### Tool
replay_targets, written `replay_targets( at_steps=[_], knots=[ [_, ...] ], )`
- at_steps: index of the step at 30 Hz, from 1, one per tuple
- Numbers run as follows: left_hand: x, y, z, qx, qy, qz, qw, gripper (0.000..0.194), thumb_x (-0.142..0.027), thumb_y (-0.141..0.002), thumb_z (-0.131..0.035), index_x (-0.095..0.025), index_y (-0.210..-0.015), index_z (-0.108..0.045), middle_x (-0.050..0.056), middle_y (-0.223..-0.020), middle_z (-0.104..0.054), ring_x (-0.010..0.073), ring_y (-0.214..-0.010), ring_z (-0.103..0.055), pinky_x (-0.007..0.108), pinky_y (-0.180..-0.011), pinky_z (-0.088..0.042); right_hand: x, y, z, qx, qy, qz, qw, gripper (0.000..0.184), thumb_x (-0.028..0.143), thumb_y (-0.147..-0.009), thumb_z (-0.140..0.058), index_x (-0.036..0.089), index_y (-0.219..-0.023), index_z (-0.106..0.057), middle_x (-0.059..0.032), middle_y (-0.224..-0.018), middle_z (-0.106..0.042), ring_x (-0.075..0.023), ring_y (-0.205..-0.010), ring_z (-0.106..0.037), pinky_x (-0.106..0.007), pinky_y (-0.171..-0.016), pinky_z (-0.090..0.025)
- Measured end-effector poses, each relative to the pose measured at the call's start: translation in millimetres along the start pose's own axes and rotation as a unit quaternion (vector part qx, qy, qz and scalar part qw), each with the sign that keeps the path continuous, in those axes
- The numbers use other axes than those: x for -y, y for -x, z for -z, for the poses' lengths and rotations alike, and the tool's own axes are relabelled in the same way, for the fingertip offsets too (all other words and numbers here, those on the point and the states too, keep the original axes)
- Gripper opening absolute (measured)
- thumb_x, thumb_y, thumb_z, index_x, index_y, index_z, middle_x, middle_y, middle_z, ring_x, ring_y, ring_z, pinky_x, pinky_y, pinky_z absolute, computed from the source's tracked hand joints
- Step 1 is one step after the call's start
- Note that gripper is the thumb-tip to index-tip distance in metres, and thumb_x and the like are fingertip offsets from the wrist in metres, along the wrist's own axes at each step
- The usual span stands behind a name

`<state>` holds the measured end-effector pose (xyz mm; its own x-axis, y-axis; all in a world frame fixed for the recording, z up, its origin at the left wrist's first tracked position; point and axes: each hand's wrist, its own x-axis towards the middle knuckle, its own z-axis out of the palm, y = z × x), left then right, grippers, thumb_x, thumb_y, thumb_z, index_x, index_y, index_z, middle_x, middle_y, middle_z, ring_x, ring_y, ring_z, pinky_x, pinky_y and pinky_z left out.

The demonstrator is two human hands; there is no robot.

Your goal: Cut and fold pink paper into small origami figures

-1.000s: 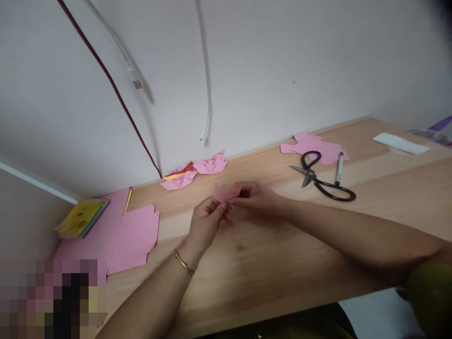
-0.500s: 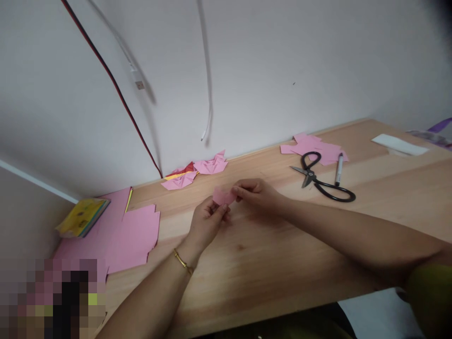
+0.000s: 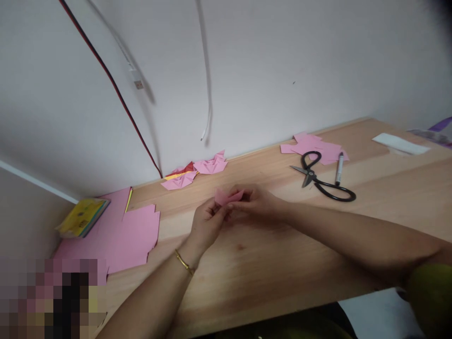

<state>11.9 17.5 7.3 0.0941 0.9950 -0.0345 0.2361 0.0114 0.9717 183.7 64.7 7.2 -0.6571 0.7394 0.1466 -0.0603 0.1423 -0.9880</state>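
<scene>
A small folded piece of pink paper is held just above the wooden table, near its middle. My left hand pinches its left end, fingers closed; a gold bangle sits on that wrist. My right hand grips its right end with fingers closed. The two hands meet at the paper.
Black scissors and a marker pen lie at the right beside pink paper scraps. Folded pink and red paper shapes rest against the wall. Large pink sheets and a pack of coloured paper lie left. Cables hang down the wall.
The hands have drawn closer together and the pink paper has been turned and folded smaller between the fingertips. Nothing on the table has moved.
</scene>
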Motion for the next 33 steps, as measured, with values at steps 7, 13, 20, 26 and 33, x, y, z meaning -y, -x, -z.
replay_targets(
  at_steps=[7,13,20,26,33],
  knots=[
    [3.0,2.8,1.7,0.027,-0.082,-0.051,0.995,0.022,-0.037,-0.084,-0.054,-0.017,-0.077,-0.059,0.000,-0.067,-0.059,0.0109,-0.058,-0.050,0.022,-0.055,-0.038,3.6,1.5,1.3,-0.024,0.076,0.031,0.996,0.023,0.038,-0.084,-0.057,0.016,-0.079,-0.061,-0.0029,-0.081,-0.063,-0.0144,-0.078,-0.058,-0.028,-0.072,-0.045],
    [-0.6,2.3,0.4,0.028,-0.074,-0.032,0.996,0.023,-0.038,-0.084,-0.053,-0.017,-0.074,-0.058,-0.001,-0.062,-0.058,0.0114,-0.056,-0.052,0.022,-0.054,-0.037,4.6,0.5,0.6,-0.014,0.007,0.003,1.000,0.026,0.041,-0.085,-0.054,0.016,-0.078,-0.059,-0.0026,-0.078,-0.063,-0.0144,-0.076,-0.059,-0.029,-0.073,-0.045],
    [6.1,0.5,2.4,-0.011,-0.028,0.009,0.999,0.021,-0.037,-0.081,-0.057,-0.018,-0.075,-0.059,-0.003,-0.059,-0.058,0.0084,-0.047,-0.047,0.020,-0.048,-0.035,-1.4,-5.5,12.4,-0.015,0.063,-0.005,0.998,0.022,0.038,-0.078,-0.063,0.016,-0.078,-0.064,-0.0020,-0.080,-0.065,-0.0145,-0.079,-0.059,-0.028,-0.073,-0.045],
    [6.0,-2.8,0.6,-0.018,0.173,0.054,0.983,0.022,-0.035,-0.077,-0.064,-0.016,-0.089,-0.061,0.000,-0.072,-0.063,0.0079,-0.054,-0.053,0.021,-0.053,-0.042,0.1,-6.6,17.6,-0.008,0.063,0.026,0.998,0.022,0.037,-0.082,-0.060,0.016,-0.087,-0.066,-0.0050,-0.090,-0.068,-0.0159,-0.086,-0.061,-0.031,-0.079,-0.047],
    [-4.3,-3.1,10.2,0.137,0.355,0.300,0.875,0.030,-0.042,-0.077,-0.062,-0.012,-0.082,-0.063,0.005,-0.068,-0.060,0.0057,-0.046,-0.047,0.018,-0.041,-0.036,2.0,-4.1,21.2,-0.012,0.182,0.169,0.969,0.020,0.035,-0.084,-0.058,0.021,-0.091,-0.070,-0.0069,-0.090,-0.060,-0.0161,-0.085,-0.058,-0.030,-0.075,-0.049]
  ],
)
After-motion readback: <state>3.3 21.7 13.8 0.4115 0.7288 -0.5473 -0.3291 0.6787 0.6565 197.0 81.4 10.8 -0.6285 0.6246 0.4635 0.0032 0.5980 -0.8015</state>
